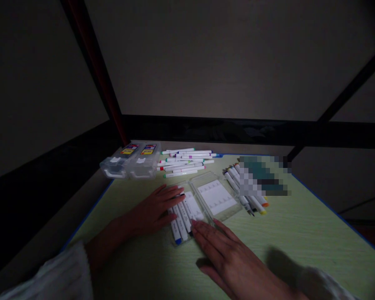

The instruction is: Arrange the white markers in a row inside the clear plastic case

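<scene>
A clear plastic case (211,218) lies unfolded on the table, with several white markers (181,221) side by side in its left half; one has a blue end at the bottom. Across the upper part of these markers rests my left hand (158,208), its fingers stretched out. My right hand (226,250) is at the case's lower edge, fingers extended and close together, with fingertips touching near the dark end of a marker. The other half of the case holds a white printed card (217,196).
Two clear lidded boxes (142,162) with handles stand at the back left. Beside them lies a loose pile of thin white pens (186,160). To the right are thicker markers (246,189) with coloured ends, next to a blurred-out green patch (265,175). Blue edging borders the table (300,233).
</scene>
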`<action>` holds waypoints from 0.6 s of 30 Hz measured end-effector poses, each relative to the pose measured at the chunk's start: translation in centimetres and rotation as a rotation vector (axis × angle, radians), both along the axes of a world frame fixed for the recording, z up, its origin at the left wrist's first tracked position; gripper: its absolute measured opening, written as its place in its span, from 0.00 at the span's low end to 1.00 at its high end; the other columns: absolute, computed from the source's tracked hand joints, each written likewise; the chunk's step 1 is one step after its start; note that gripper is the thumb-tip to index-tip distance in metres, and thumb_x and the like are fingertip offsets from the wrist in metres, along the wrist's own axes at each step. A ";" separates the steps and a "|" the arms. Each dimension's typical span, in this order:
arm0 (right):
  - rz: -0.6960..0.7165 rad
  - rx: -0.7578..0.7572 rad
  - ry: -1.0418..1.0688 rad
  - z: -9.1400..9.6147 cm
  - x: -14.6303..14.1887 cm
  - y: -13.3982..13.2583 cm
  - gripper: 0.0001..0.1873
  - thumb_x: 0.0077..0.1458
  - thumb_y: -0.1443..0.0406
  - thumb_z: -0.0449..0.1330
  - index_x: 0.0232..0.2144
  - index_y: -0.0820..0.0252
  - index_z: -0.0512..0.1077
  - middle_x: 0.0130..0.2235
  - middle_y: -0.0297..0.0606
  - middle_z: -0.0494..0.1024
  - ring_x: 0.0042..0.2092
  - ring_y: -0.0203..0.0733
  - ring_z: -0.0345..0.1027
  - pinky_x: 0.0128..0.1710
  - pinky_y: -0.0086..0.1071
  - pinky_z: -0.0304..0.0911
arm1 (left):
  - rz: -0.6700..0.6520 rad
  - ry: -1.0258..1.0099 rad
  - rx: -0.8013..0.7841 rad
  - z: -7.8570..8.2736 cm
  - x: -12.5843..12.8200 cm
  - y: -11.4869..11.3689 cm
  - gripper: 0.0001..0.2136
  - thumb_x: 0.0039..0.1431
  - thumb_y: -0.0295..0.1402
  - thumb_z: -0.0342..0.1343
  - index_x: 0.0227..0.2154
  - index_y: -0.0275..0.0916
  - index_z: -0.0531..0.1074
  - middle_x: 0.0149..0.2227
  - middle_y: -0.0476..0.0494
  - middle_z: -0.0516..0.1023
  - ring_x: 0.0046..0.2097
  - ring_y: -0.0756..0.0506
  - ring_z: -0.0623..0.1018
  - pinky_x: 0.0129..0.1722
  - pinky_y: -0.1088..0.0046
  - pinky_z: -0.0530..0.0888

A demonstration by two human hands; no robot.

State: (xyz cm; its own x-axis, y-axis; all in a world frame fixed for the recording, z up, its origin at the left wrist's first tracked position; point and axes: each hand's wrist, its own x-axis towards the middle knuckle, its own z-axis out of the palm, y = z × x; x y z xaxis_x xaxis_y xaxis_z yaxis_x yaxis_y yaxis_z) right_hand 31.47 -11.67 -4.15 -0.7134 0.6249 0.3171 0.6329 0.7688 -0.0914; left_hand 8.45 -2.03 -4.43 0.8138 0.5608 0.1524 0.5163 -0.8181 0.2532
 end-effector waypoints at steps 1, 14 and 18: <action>0.001 -0.007 0.001 0.1 0.0 0.0 0.25 0.55 0.62 0.54 0.54 0.68 0.59 0.54 0.45 0.64 0.54 0.44 0.57 0.53 0.40 0.56 | 0.000 -0.001 -0.002 0.0 0.0 0.0 0.23 0.58 0.41 0.42 0.57 0.44 0.52 0.60 0.43 0.53 0.60 0.42 0.54 0.58 0.57 0.50; -0.011 -0.099 -0.003 0.4 0.2 -0.3 0.28 0.55 0.56 0.51 0.53 0.69 0.59 0.54 0.44 0.63 0.55 0.44 0.56 0.54 0.41 0.54 | 0.014 0.036 -0.014 0.1 0.2 0.0 0.22 0.59 0.40 0.41 0.56 0.43 0.54 0.60 0.43 0.54 0.61 0.42 0.53 0.59 0.57 0.49; -0.027 -0.128 -0.023 0.5 0.2 -0.3 0.28 0.55 0.56 0.51 0.54 0.68 0.58 0.55 0.44 0.62 0.55 0.45 0.56 0.54 0.43 0.54 | 0.010 0.038 -0.019 0.3 0.3 0.1 0.21 0.60 0.40 0.41 0.56 0.44 0.54 0.60 0.43 0.54 0.60 0.42 0.53 0.58 0.56 0.50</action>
State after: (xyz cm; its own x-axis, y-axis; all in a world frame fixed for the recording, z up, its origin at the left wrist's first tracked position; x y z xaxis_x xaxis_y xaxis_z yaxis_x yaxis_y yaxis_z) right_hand 31.66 -11.99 -3.68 -0.7018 0.6783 0.2176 0.6564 0.7344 -0.1725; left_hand 8.72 -1.97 -4.12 0.8129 0.5718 0.1109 0.5343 -0.8079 0.2487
